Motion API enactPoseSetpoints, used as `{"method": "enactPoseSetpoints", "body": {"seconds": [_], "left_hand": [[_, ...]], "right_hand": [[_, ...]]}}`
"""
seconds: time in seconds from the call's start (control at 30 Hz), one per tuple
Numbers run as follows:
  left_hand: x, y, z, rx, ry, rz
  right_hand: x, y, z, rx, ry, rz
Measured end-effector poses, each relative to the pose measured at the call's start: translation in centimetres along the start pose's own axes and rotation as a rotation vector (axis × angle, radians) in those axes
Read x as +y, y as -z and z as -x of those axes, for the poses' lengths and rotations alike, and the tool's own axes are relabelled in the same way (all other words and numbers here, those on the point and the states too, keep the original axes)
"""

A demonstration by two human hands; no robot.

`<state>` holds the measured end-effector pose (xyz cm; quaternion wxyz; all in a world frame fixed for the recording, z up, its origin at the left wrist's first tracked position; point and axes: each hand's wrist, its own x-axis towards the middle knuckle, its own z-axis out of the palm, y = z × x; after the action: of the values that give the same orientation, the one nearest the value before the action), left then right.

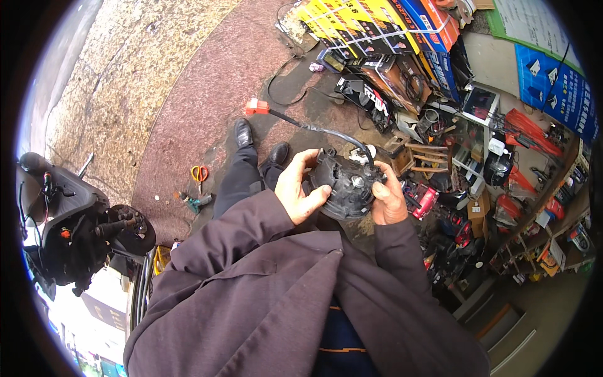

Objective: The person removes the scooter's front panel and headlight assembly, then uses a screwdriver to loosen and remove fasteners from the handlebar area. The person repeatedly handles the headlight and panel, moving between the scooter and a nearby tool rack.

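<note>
In front of my body I hold a round black headlight [344, 186], its ribbed plastic back turned up. My left hand [303, 193] grips the left rim, thumb lying on the housing. On the opposite side my right hand [388, 200] has its fingers and thumb closed on the edge. A black sleeved cable [317, 129] comes out of the top of the housing and arcs up and left. It ends in an orange-red connector [256, 107], which hangs free above my shoe. The front of the headlight is hidden from view.
On the floor at left lie orange-handled scissors [200, 173] and a green power tool [196, 201]. A black scooter front [75, 226] stands far left. Stacked yellow and blue boxes [370, 28] rise at upper right. Shelves [540, 207] with tools and parts line the right.
</note>
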<state>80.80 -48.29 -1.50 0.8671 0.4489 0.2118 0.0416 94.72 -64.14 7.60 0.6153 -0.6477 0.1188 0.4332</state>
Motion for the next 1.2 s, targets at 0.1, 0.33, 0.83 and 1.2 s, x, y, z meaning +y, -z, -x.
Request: {"method": "enactPoseSetpoints", "body": {"seconds": [0.1, 0.33, 0.83, 1.2], "left_hand": [[0.2, -0.2, 0.0, -0.014, -0.053, -0.041], [0.1, -0.8, -0.2, -0.069, -0.013, -0.044], [-0.9, -2.1, -0.5, -0.078, 0.208, 0.286], [-1.5, -1.9, -0.4, -0.103, 0.27, 0.188]], "right_hand": [[-0.2, 0.3, -0.1, -0.02, 0.038, 0.014], [-0.9, 1.5, 0.0, -0.004, 0.077, 0.134], [-1.7, 2.7, 1.0, -0.038, 0.233, 0.38], [-1.6, 2.6, 2.1, -0.062, 0.258, 0.435]]}}
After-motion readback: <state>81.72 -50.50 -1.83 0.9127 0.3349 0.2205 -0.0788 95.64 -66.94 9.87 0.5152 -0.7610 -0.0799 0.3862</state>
